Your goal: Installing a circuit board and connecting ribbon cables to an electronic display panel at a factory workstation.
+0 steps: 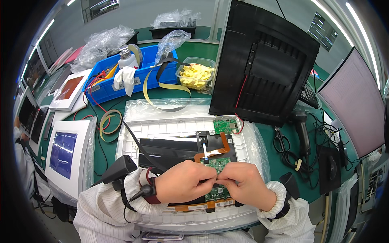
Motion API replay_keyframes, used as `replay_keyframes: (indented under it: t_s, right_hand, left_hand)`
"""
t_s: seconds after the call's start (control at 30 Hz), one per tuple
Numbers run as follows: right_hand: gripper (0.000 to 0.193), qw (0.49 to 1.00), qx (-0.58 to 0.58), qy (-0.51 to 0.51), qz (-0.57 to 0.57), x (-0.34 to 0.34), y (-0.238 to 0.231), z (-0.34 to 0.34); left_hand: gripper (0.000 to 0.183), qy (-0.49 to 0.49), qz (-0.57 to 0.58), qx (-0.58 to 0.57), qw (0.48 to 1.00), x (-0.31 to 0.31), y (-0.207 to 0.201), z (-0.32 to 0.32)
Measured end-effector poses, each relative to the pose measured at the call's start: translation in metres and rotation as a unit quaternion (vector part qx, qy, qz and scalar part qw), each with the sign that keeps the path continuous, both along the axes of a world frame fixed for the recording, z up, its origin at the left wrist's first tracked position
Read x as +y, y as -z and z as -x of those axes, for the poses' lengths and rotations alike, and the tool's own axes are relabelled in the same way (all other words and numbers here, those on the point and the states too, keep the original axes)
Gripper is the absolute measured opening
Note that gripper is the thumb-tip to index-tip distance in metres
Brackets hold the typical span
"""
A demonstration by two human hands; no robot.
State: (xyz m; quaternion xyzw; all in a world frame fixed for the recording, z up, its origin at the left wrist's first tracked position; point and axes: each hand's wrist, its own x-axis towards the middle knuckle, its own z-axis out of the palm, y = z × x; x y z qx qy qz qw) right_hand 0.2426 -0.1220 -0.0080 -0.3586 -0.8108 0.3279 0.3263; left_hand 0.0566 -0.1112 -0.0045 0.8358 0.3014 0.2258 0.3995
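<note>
My left hand (187,181) and my right hand (245,184) meet fingertip to fingertip over a green circuit board (219,163). Both pinch, and whatever lies between the fingers is hidden or too small to name. The board sits inside an open white device housing (182,121) with a black inner panel (162,150). Just above the fingers, a white flat cable (205,150) and an orange-brown flex cable (221,148) run to the board. A smaller green board (225,126) lies at the housing's far right, with a red wire leading to the black panel standing behind.
Behind stand a blue bin (142,86) with a white bottle and tape, and a clear tub (196,75) of yellow pieces. A large black panel (263,65) rises at back right. Scissors (279,139), a scanner (302,133) and a mouse (332,170) lie right; framed screens (67,158) left.
</note>
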Motion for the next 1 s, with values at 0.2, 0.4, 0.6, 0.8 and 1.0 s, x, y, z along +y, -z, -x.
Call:
replay_keyframes:
  t_s: [0.2,0.4,0.6,0.8,1.0]
  right_hand:
    - [0.013,0.987,-0.001,0.031,-0.155,-0.006,0.005,0.005]
    - [0.018,0.948,0.005,0.014,-0.318,-0.009,0.0,0.006]
    - [0.012,0.989,0.142,0.007,0.036,-0.005,-0.005,0.003]
    - [0.01,0.901,0.253,0.023,0.352,0.002,-0.007,-0.009]
    - [0.008,0.878,0.256,-0.031,0.403,0.0,-0.011,-0.01]
  left_hand:
    - [0.01,-0.013,0.08,-0.082,0.993,-0.001,0.001,0.0]
    - [0.014,-0.103,0.235,-0.156,0.954,0.008,-0.003,0.005]
    - [0.016,-0.407,-0.498,0.112,0.758,0.117,-0.034,0.078]
    - [0.018,-0.232,-0.245,0.01,0.941,0.062,-0.027,0.03]
    - [0.012,-0.036,0.205,-0.153,0.966,0.002,-0.009,0.006]
